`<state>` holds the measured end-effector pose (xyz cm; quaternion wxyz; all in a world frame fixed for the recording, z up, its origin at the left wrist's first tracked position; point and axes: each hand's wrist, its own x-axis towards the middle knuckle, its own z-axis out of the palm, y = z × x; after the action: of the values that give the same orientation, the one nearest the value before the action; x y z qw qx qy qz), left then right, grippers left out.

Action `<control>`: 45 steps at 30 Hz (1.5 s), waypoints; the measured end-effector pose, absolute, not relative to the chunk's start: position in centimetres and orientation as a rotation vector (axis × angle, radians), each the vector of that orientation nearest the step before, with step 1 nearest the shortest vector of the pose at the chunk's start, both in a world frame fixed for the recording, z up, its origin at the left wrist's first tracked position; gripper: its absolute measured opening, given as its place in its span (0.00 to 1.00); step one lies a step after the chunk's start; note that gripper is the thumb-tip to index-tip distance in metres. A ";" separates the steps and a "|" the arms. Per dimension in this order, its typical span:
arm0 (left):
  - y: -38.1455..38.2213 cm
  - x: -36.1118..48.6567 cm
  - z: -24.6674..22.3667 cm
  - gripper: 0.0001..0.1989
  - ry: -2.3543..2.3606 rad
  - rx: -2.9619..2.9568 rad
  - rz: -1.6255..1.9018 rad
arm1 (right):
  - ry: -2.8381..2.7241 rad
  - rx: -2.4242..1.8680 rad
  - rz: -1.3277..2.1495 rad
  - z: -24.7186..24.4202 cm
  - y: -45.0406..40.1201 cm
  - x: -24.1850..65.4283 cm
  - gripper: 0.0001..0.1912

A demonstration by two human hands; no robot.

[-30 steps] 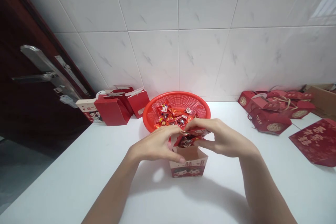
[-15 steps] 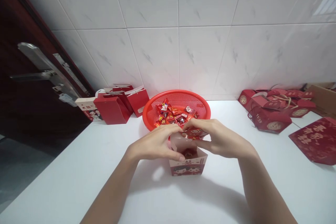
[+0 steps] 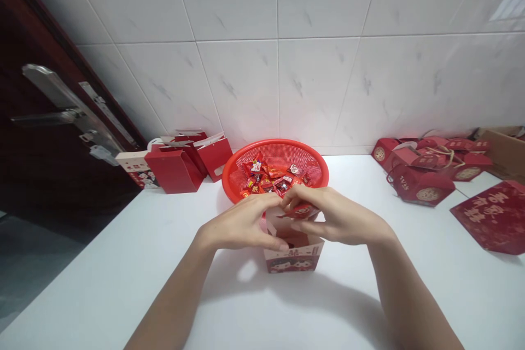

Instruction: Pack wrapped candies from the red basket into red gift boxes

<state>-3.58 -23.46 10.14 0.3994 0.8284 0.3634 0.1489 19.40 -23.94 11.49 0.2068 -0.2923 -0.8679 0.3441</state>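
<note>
A small open-topped paper candy box, cream above and red with cartoon figures below, stands upright on the white table. My left hand is closed on its left side, thumb over the front rim and fingers behind. Just above the opening, my right hand has its fingers round a red wrapped candy. Inside the box something dark shows low down, mostly hidden by the front wall. Behind both hands sits a red plastic basket with several wrapped candies in it.
Red paper boxes stand at the back left beside another cream cartoon box. Several red gift boxes lie at the right, near a cardboard box and a red box with gold writing. A tiled wall closes the back.
A dark red thing seen high in the box opening has dropped lower inside. My right hand has shifted slightly left with the candy. My left hand stays on the box.
</note>
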 end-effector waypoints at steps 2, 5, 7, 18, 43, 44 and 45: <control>-23.5 -3.6 10.1 0.24 0.932 2.103 0.375 | -2.381 -0.785 0.967 11.4 -24.0 19.6 0.06; -23.8 -3.6 10.4 0.23 0.900 2.152 0.378 | -2.359 -0.691 1.009 11.6 -24.2 19.9 0.06; -24.1 -3.5 10.8 0.22 0.859 2.165 0.346 | -2.367 -0.581 1.000 11.8 -24.4 20.1 0.05; -25.3 -2.6 10.3 0.18 0.786 2.223 0.211 | -2.479 -0.545 0.972 13.2 -26.8 20.8 0.11; -23.0 -2.5 9.4 0.11 0.947 2.133 0.415 | -2.402 -0.916 0.615 12.6 -24.5 21.8 0.11; -23.1 -2.4 9.4 0.12 0.959 2.115 0.418 | -2.400 -0.908 0.617 12.6 -24.4 21.8 0.11; -23.1 -2.3 9.3 0.13 0.975 2.110 0.423 | -2.398 -0.901 0.622 12.6 -24.3 21.9 0.11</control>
<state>-2.31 -23.12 9.34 0.3798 0.8261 0.3820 0.1657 21.87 -24.28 12.55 0.2499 -0.3308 -0.8808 0.2285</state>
